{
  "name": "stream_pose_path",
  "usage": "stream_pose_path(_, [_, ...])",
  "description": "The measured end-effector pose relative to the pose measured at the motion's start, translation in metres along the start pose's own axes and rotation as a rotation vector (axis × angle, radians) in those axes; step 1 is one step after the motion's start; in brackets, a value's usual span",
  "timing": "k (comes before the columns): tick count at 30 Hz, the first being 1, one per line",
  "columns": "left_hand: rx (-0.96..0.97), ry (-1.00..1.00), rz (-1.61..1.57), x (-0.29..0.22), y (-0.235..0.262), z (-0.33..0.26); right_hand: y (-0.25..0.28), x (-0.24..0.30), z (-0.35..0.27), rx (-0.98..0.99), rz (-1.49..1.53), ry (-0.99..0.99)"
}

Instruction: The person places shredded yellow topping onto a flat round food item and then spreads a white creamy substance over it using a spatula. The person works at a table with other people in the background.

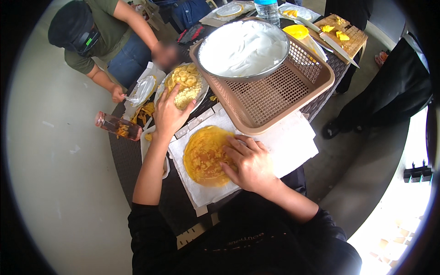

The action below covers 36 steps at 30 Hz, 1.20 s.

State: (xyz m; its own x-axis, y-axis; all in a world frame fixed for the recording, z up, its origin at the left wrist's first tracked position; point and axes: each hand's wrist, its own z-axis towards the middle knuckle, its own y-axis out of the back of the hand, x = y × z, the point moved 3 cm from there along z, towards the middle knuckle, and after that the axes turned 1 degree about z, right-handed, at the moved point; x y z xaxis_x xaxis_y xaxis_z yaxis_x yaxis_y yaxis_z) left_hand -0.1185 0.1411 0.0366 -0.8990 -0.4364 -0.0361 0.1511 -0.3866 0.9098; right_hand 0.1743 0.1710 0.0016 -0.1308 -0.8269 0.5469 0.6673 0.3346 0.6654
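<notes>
A round yellow crepe lies on white paper towel in front of me, with browned crumbs or bits over its surface. My right hand rests on the crepe's right edge, fingers bent and apart. Farther off to the left, a plate carries sliced banana and a pale yellow chopped or crumbled food. My left hand reaches over the near side of this plate, its fingers spread at the food. I see nothing held in it.
A brown plastic basket supports a wide bowl of white cream. Knives lie around a cutting board with yellow fruit pieces. Across the table, a person in green handles a cream-covered piece. A jar lies near the left edge.
</notes>
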Motion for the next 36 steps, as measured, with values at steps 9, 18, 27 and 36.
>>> stream_pose_path(9, [0.093,0.089,-0.066,-0.009,0.008,0.003,-0.002,-0.001,-0.001,0.01,0.021,0.001])
stream_pose_path(18, [0.105,0.008,-0.065,0.002,0.003,0.006,-0.001,0.0,0.0,0.003,0.008,0.003])
stream_pose_path(27, [0.111,-0.096,-0.133,0.012,0.005,0.011,0.0,0.0,0.0,-0.002,0.007,-0.002])
stream_pose_path(36, [0.107,-0.153,-0.252,0.021,0.009,0.017,0.001,-0.001,0.0,0.005,0.013,-0.007])
